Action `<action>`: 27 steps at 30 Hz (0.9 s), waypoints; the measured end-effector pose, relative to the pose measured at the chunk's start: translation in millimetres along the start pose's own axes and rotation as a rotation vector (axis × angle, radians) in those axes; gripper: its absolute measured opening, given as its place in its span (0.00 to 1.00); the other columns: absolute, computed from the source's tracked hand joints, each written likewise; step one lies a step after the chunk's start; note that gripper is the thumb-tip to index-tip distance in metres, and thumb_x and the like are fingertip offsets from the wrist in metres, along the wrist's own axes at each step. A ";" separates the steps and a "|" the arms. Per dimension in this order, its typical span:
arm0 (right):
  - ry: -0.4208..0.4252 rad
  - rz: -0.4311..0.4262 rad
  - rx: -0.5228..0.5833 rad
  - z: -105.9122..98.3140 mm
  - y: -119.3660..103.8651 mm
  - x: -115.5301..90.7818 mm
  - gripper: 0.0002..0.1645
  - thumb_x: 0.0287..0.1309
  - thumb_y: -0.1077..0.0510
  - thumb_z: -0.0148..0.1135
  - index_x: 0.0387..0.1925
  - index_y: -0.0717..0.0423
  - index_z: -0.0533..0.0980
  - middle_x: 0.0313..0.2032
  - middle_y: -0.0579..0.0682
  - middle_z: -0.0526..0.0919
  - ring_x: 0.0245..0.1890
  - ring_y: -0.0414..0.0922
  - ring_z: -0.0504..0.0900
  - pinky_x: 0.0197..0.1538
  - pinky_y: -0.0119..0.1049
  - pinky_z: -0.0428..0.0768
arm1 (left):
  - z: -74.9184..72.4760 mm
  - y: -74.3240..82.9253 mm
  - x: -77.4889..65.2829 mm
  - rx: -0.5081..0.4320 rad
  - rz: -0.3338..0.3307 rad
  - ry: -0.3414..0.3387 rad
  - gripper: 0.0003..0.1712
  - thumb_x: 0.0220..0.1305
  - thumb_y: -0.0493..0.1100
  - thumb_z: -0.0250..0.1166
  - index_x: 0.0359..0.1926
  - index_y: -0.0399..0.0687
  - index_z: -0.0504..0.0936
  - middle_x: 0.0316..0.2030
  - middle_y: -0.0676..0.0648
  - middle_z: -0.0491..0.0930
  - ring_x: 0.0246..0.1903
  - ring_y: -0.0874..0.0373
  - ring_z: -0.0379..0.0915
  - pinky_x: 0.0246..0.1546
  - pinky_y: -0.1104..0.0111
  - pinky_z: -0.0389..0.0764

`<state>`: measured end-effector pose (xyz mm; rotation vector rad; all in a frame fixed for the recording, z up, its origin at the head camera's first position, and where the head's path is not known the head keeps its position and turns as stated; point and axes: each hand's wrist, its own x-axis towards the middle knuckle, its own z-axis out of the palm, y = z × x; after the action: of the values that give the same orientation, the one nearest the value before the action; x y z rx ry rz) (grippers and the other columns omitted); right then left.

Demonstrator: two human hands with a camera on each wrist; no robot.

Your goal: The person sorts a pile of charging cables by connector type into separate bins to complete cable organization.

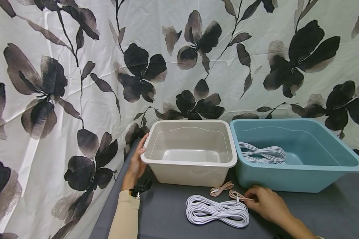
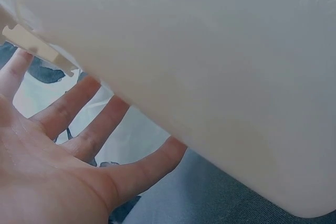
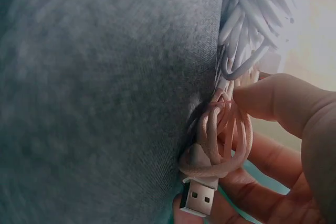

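My right hand pinches a pinkish USB cable low over the table, in front of the blue bin. The cable is wound into loops, and a metal USB plug shows at its end in the right wrist view. Further pink loops lie just left of the fingers. A thick coil of white cable rests on the table closest to me. My left hand touches the left side of the beige bin, its fingers extended against the outer wall.
To the right of the beige bin stands a larger blue bin, holding another white cable bundle. Both bins are on a grey cloth-covered table. A white curtain with dark flowers hangs behind and to the left.
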<state>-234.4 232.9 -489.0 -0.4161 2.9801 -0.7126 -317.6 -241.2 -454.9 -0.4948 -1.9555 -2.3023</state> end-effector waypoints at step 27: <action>0.117 -0.152 0.242 -25.4 4.2 -6.7 0.02 0.60 0.49 0.72 0.34 0.34 0.86 0.28 0.32 0.83 0.28 0.29 0.75 0.33 0.30 0.74 | 0.7 -1.0 -0.9 0.018 0.001 -0.003 0.41 0.70 0.47 0.40 0.83 0.56 0.44 0.81 0.49 0.47 0.75 0.42 0.48 0.68 0.45 0.61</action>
<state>-231.8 249.4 -468.3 -0.6081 2.9378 -1.1343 -317.0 -240.5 -456.0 -0.4977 -1.9754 -2.2823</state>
